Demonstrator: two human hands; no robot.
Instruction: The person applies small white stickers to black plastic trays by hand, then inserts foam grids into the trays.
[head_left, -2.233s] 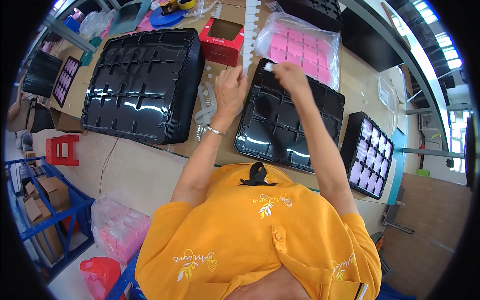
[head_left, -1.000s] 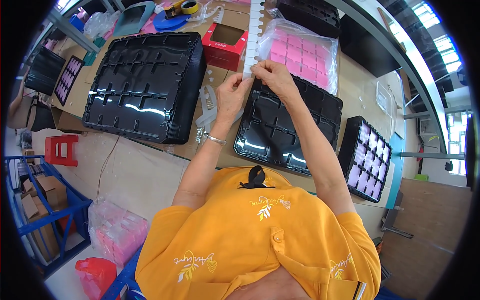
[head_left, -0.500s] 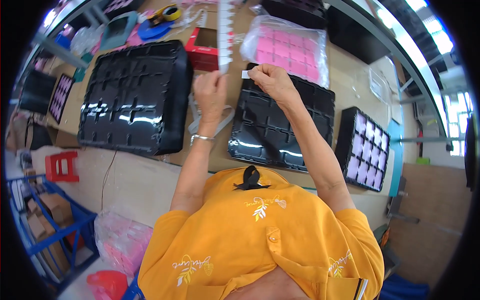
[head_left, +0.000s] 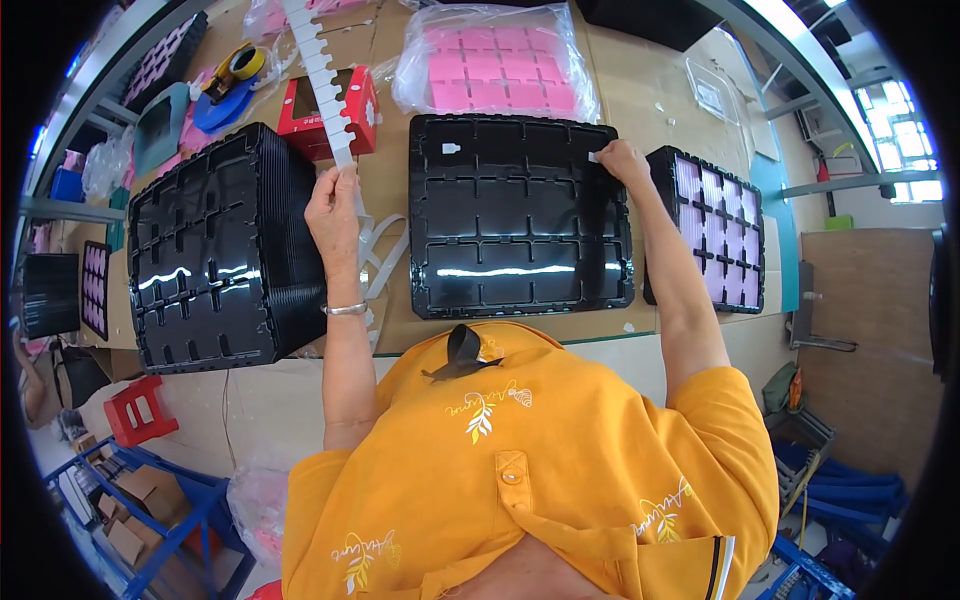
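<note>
My left hand pinches the lower end of a long white strip of notched labels, which runs up past a red box. Closed at the fingertips, my right hand presses a small white label at the far right corner of a black plastic compartment tray. Another white label lies on the tray's far left compartment. The tray rests flat on the cardboard-covered table in front of me.
A tall stack of black trays stands at left. Pink pieces in a clear bag lie beyond the middle tray. At right is a black tray with lilac pieces. A red box and a tape dispenser sit at back left.
My right hand has moved right to the tray's far right corner with a label. My left hand has shifted left with the strip. A label now shows on the tray's left. The view has shifted.
</note>
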